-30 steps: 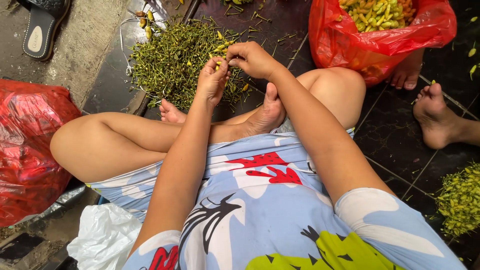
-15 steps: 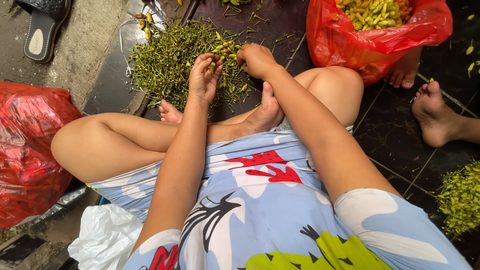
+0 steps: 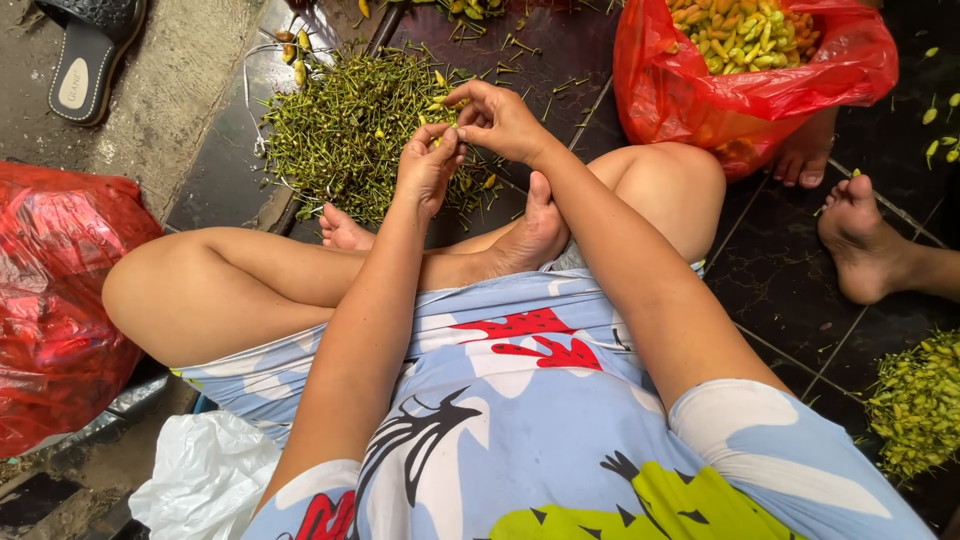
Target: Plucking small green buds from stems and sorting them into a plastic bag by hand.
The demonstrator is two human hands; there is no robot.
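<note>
Perhaps a chili, hidden between fingers

I see green stems heaped on dark glossy tiles | red plastic bag of yellow-green chillies | second red bag | pale blue dress patterned red, black, white, lime | black sandal, cream insole | white bag, possibly plastic

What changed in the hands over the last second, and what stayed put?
The left hand and right hand stayed together over the pile of green stems; the left hand's fingers spread briefly, then closed again on something small and yellowish, too hidden to identify. The red bag of yellow pods, the crossed legs and the sandal did not move.
</note>
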